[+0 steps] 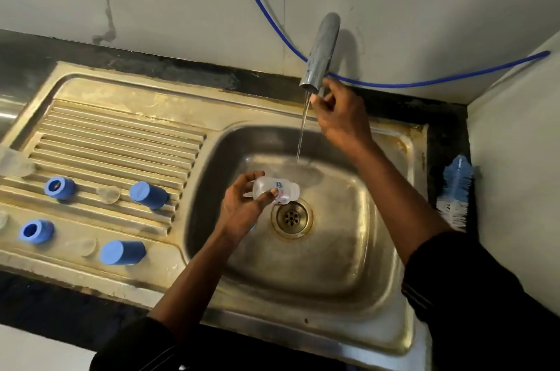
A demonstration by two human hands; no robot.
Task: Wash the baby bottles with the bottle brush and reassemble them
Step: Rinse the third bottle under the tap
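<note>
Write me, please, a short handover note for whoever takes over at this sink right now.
Left hand grips the small clear plastic baby bottle over the steel sink basin, near the drain, clear of the water.
Right hand is at the end of the grey metal tap spout, fingers curled; I cannot tell whether it grips. A thin stream runs.
Blue-and-white bottle brush lies on the counter, right of the sink.
On the ribbed drainboard: two blue rings, two blue caps, two clear teats, and a second clear bottle at the left edge.
Done: bottles apart. Left: brushing, rinsing, reassembly.
</note>
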